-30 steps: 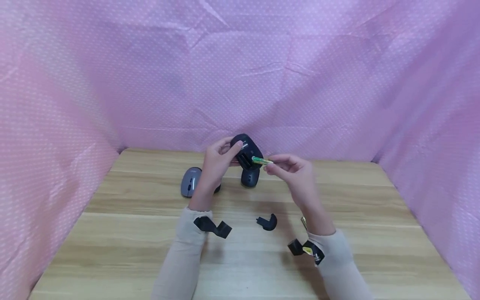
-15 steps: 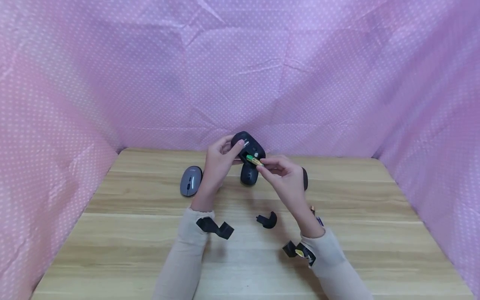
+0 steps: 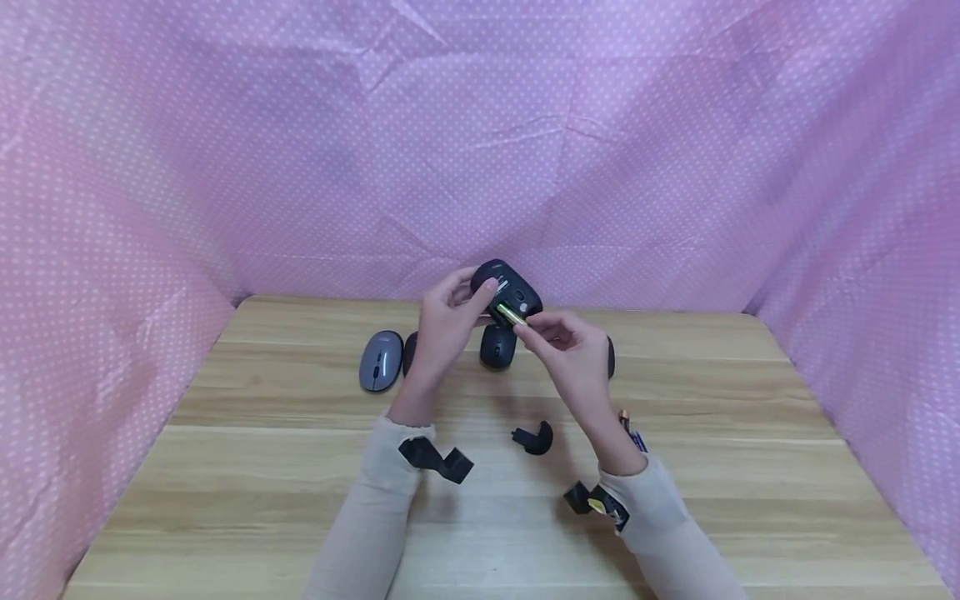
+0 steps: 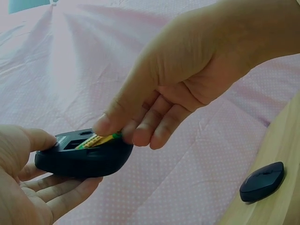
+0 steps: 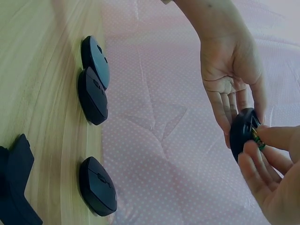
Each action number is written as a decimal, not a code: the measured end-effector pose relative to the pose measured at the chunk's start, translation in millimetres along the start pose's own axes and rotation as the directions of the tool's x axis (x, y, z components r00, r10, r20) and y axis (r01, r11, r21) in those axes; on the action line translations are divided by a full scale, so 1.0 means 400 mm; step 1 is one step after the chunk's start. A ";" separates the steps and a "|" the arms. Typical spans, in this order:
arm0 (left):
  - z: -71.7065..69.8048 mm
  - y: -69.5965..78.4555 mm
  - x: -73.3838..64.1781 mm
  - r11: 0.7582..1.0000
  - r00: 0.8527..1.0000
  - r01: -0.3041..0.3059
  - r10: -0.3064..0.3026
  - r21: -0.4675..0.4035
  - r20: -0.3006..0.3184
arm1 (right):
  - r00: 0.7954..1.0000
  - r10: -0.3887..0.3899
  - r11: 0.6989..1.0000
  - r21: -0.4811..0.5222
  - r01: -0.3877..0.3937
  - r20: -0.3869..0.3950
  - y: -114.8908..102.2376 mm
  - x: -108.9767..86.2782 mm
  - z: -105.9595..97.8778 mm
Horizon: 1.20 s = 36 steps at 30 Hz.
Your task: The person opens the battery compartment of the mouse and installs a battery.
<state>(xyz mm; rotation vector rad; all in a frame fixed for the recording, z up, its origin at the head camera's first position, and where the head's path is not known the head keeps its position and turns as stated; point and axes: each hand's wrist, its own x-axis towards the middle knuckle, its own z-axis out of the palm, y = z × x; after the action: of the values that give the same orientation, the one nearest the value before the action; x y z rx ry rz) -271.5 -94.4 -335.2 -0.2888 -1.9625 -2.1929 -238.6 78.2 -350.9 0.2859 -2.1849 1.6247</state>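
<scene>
My left hand (image 3: 446, 323) holds a black computer mouse (image 3: 517, 290) above the table, underside up, thumb pressing on its label area and fingers beneath. The mouse's battery compartment is uncovered. With thumb and fingertips, my right hand (image 3: 576, 354) pinches a green and gold battery (image 3: 510, 314). One end of the battery (image 4: 89, 142) sits in the compartment in the left wrist view; its other end is raised slightly under the right thumb. A loose black battery cover (image 3: 536, 439) lies on the table below the hands.
A grey mouse (image 3: 381, 361) stands at the left, a dark one (image 3: 409, 353) partly hidden by my left arm. Another black mouse (image 3: 497, 348) stands beneath the held one. Behind my right hand shows a dark rounded edge (image 3: 611, 357). Batteries (image 3: 637, 440) lie beside my right wrist.
My right hand has moved left, bringing the battery from the compartment's right edge into it. The held mouse has shifted slightly up and right with my left hand.
</scene>
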 end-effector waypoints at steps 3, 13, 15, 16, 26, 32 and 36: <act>0.002 0.001 -0.002 1.000 1.000 0.000 -0.001 0.005 0.022 | 0.999 0.006 1.000 0.010 -0.006 -0.042 -0.002 0.003 0.001; -0.008 -0.005 0.003 0.999 0.992 0.005 -0.001 -0.035 0.123 | 0.981 0.152 0.956 0.233 -0.178 0.124 0.004 0.028 -0.014; -0.008 -0.005 0.004 0.999 0.990 0.015 -0.009 -0.042 0.143 | 0.964 0.197 0.934 0.266 -0.240 0.179 0.005 0.031 -0.017; -0.008 -0.005 0.004 0.999 0.989 0.018 -0.012 -0.043 0.148 | 0.956 0.215 0.923 0.278 -0.265 0.198 0.006 0.032 -0.018; -0.003 -0.003 0.003 0.999 0.989 0.036 -0.032 -0.022 0.147 | 0.930 0.243 0.916 0.251 -0.314 0.275 0.007 0.033 -0.019; -0.001 -0.002 0.002 0.999 0.990 0.034 -0.034 0.002 0.137 | 0.922 0.262 0.920 0.215 -0.327 0.284 0.007 0.032 -0.016; -0.003 -0.002 0.003 0.999 0.990 0.044 -0.045 0.009 0.135 | 0.919 0.272 0.923 0.194 -0.333 0.286 0.004 0.032 -0.015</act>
<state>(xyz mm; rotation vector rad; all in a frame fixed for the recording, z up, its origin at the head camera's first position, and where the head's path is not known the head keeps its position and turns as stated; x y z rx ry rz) -272.8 -95.5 -335.8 -0.4071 -2.0645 -2.2489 -249.4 85.4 -345.4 0.2407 -2.3102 2.1381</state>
